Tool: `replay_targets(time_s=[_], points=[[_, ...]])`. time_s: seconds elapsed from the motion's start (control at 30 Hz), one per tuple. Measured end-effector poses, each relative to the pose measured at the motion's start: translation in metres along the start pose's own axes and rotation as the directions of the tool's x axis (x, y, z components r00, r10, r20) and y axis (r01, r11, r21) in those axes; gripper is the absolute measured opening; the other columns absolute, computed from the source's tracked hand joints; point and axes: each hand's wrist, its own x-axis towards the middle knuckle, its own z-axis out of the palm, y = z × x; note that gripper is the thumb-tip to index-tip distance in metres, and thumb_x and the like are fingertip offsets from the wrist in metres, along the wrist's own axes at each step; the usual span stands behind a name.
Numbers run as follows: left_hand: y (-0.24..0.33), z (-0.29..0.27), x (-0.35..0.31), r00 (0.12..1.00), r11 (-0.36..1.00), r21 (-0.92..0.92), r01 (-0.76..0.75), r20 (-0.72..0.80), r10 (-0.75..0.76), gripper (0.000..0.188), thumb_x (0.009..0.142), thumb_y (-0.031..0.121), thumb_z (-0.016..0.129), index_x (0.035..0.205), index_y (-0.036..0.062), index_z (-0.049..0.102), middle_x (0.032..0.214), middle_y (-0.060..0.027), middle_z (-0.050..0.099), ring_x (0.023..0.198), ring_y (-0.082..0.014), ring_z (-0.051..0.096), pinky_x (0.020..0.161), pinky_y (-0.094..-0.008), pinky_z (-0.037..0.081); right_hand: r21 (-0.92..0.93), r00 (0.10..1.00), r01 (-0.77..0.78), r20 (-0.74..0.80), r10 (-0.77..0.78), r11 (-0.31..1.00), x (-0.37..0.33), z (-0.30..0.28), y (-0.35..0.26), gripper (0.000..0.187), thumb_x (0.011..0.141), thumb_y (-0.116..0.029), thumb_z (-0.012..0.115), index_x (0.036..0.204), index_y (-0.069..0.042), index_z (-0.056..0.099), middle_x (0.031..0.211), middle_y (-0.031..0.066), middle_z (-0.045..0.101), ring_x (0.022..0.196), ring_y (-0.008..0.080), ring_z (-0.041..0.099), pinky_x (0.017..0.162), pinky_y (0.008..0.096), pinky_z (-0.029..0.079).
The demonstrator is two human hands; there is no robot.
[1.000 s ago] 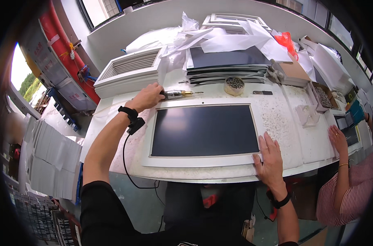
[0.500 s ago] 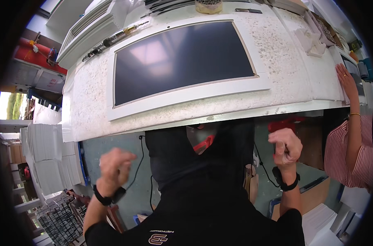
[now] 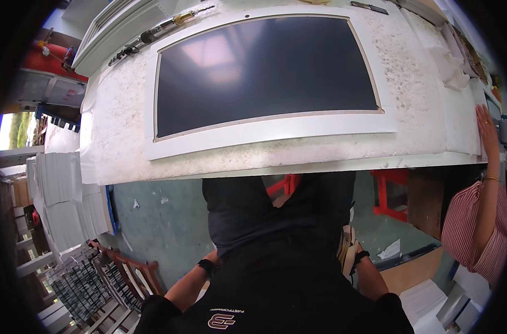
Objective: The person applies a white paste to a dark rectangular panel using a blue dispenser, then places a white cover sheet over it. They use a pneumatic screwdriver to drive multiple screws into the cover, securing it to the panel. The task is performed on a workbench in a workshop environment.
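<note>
Centrally, in the head view, a dark rectangular panel point(image 3: 264, 72) set in a white frame point(image 3: 281, 125) is laid flat on the speckled white desk point(image 3: 119, 122), slightly askew to its front edge. The hands are held low at the person's sides, separated from the frame by that edge. The left hand point(image 3: 212, 256) is mostly hidden by the black shirt point(image 3: 287, 289); of the right hand point(image 3: 359, 248), only a little is seen, beside a tan, dark-edged item point(image 3: 347, 247). Whether either is spread or closed cannot be told. Beside the frame's upper left corner, a pen-shaped power driver point(image 3: 161, 32) is laid aslant, backed by stacked white frames point(image 3: 117, 28). Past the far right corner, a flat dark tool point(image 3: 369, 7) is seen. At the desk's right end, a co-worker's hand point(image 3: 487, 131) is held near a crumpled pale wrapping point(image 3: 451, 64). Below, a red stand point(image 3: 381, 195) is partly covered by the desk; at left, white sheets point(image 3: 55, 195) are stacked.
</note>
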Motion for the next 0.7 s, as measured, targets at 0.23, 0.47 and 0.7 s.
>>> replay_targets(time_s=[0.23, 0.47, 0.7], points=[[0.048, -0.008, 0.000, 0.993, 0.993, -0.023, 0.112, 0.026, -0.111, 0.042, 0.105, 0.036, 0.054, 0.113, -0.0031, 0.067, 0.098, -0.0176, 0.074, 0.094, -0.0297, 0.072, 0.088, -0.0410, 0.055, 0.014, 0.987, -0.140, -0.082, 0.141, 0.990, 0.006, 0.005, -0.033, 0.038, 0.107, -0.027, 0.054, 0.133, -0.002, 0.062, 0.122, 0.0085, 0.069, 0.109, 0.0186, 0.065, 0.091, 0.0377, 0.054], [0.088, -0.029, 0.013, 0.989, 0.989, -0.018, 0.145, 0.027, -0.144, 0.041, 0.104, 0.034, 0.054, 0.114, -0.0031, 0.067, 0.098, -0.0183, 0.074, 0.095, -0.0306, 0.072, 0.089, -0.0417, 0.055, -0.011, 0.976, -0.191, -0.111, 0.189, 0.982, -0.004, -0.003, -0.088, 0.038, 0.107, -0.028, 0.054, 0.134, -0.002, 0.062, 0.123, 0.0083, 0.069, 0.110, 0.0186, 0.065, 0.091, 0.0378, 0.054], [0.107, -0.083, 0.060, 0.998, 0.988, 0.146, -0.040, -0.044, 0.047, 0.040, 0.104, 0.033, 0.054, 0.114, -0.0032, 0.067, 0.099, -0.0190, 0.074, 0.096, -0.0315, 0.072, 0.089, -0.0423, 0.055, 0.018, 0.989, -0.016, -0.149, 0.019, 1.000, 0.016, -0.016, -0.119, 0.039, 0.107, -0.028, 0.054, 0.134, -0.002, 0.061, 0.124, 0.0081, 0.069, 0.110, 0.0186, 0.064, 0.091, 0.0380, 0.054]])
